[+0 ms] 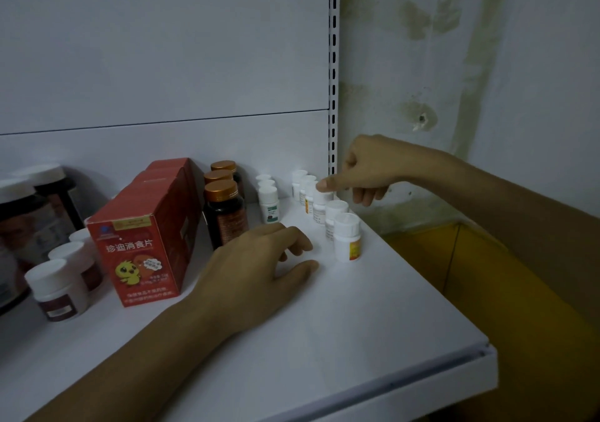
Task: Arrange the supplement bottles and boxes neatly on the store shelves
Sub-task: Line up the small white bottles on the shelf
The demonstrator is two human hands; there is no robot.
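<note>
A row of several small white bottles runs front to back along the right side of the white shelf. My right hand hovers over that row, its thumb tip touching the cap of a middle bottle, fingers curled, holding nothing. My left hand rests flat on the shelf just left of the row, fingers apart and empty. Further left stand three white bottles with green labels, three dark bottles with copper caps and a line of red boxes.
White-capped bottles with dark red labels and large dark jars fill the far left. A perforated upright marks the shelf's right end beside a stained wall. A yellow cardboard box sits below the shelf's right edge.
</note>
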